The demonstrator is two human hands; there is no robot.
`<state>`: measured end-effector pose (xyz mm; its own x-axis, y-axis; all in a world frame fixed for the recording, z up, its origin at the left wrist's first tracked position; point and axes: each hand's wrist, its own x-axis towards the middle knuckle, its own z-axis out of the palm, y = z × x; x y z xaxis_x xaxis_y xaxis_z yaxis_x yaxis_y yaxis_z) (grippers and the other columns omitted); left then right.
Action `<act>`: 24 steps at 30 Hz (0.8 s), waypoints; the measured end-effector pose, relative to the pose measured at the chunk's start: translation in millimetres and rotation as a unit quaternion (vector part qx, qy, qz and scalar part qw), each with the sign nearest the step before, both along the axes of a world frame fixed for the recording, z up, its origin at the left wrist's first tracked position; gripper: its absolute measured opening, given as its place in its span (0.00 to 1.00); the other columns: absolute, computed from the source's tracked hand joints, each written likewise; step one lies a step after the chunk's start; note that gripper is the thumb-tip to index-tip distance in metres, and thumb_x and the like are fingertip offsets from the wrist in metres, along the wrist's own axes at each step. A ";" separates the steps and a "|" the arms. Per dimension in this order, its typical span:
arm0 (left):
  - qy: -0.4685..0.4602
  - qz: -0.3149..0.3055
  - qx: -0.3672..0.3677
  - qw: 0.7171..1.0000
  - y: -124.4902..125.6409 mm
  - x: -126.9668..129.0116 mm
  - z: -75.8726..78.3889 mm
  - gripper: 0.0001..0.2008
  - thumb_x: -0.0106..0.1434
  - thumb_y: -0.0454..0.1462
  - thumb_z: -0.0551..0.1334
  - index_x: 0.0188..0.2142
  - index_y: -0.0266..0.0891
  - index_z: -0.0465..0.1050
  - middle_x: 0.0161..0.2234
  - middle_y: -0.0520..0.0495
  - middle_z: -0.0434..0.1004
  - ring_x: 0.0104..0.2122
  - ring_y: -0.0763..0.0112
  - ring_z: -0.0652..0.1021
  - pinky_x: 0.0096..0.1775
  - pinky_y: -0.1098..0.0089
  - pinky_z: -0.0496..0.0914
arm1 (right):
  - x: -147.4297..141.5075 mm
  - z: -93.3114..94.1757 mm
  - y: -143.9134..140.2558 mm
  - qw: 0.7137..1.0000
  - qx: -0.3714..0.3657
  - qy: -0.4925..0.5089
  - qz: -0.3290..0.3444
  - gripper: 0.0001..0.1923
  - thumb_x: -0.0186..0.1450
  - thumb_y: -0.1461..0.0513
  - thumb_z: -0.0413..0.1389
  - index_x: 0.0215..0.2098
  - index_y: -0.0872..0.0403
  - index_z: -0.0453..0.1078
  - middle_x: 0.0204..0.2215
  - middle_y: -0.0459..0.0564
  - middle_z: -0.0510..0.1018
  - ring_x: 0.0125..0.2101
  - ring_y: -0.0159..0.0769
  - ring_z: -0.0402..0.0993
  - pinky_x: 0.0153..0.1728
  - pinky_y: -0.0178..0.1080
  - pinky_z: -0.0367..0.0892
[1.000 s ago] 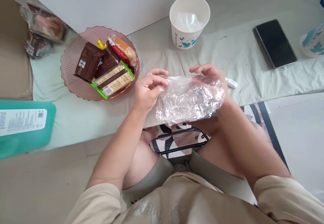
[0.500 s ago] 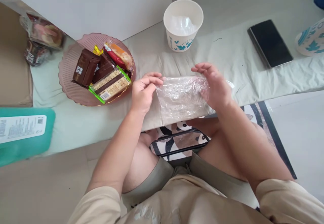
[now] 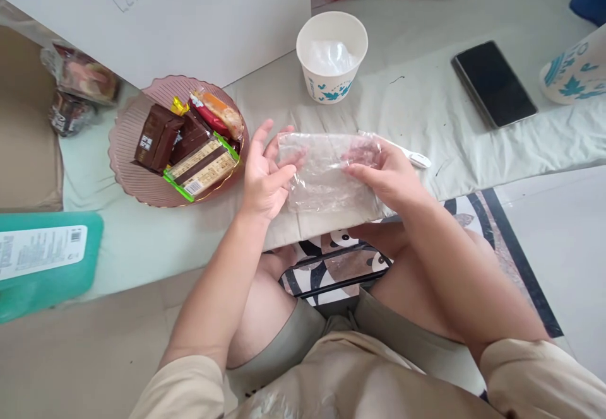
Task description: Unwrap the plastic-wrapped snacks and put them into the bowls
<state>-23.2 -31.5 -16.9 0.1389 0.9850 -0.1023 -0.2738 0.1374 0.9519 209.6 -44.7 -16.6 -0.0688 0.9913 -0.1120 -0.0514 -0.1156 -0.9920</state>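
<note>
Crinkled clear plastic bag [image 3: 326, 176] between left hand [image 3: 265, 176] and right hand [image 3: 386, 176].

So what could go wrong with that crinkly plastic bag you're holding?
The clear plastic bag looks thin and lies near the cloth's front edge, so it might slip off toward the lap. The left hand is open beside the pink snack plate and could bump it.

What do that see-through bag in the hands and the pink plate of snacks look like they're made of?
The bag looks like thin clear plastic film: crinkled, glossy, the cloth showing through. The plate seems translucent pink plastic or glass, ribbed with a scalloped rim; I cannot tell which.
</note>
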 end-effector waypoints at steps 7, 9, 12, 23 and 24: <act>0.049 -0.117 -0.131 0.983 -6.0 8.4 11.0 0.20 0.52 0.43 0.76 0.43 0.38 0.81 0.41 0.42 0.88 0.45 0.57 0.86 0.46 0.63 0.80 | -4.3 9.8 -3.1 0.997 0.004 0.066 -0.039 0.16 0.57 0.57 0.70 0.37 0.48 0.68 0.33 0.42 0.81 0.35 0.35 0.80 0.41 0.41 0.77; 0.049 -0.087 -0.120 0.988 -5.6 10.1 11.0 0.17 0.52 0.42 0.75 0.41 0.39 0.81 0.39 0.44 0.88 0.41 0.61 0.87 0.39 0.69 0.79 | -1.7 9.2 -2.1 1.000 -0.008 0.030 0.000 0.15 0.58 0.56 0.69 0.37 0.48 0.69 0.33 0.43 0.81 0.33 0.35 0.79 0.36 0.40 0.76; 0.044 -0.075 -0.109 0.990 -2.5 9.4 10.5 0.16 0.51 0.40 0.73 0.40 0.40 0.81 0.36 0.47 0.88 0.36 0.65 0.86 0.33 0.73 0.77 | 0.7 8.0 -1.1 0.997 -0.027 -0.050 0.059 0.11 0.60 0.57 0.67 0.32 0.50 0.68 0.28 0.44 0.79 0.26 0.33 0.76 0.27 0.38 0.71; -0.003 -0.057 -0.083 0.995 0.9 -0.3 15.5 0.09 0.50 0.43 0.72 0.30 0.44 0.76 0.16 0.58 0.69 0.14 0.74 0.70 0.16 0.72 0.67 | 5.4 7.5 -3.7 0.998 0.036 0.031 0.044 0.12 0.64 0.47 0.60 0.34 0.45 0.69 0.21 0.42 0.68 0.20 0.34 0.65 0.21 0.42 0.66; -0.008 -0.067 -0.076 0.995 1.4 -0.8 15.8 0.10 0.51 0.45 0.70 0.28 0.44 0.76 0.17 0.56 0.69 0.16 0.73 0.71 0.17 0.71 0.68 | 6.8 7.9 -2.9 0.998 0.044 0.029 0.043 0.14 0.64 0.46 0.59 0.31 0.46 0.68 0.22 0.44 0.69 0.21 0.35 0.66 0.22 0.43 0.66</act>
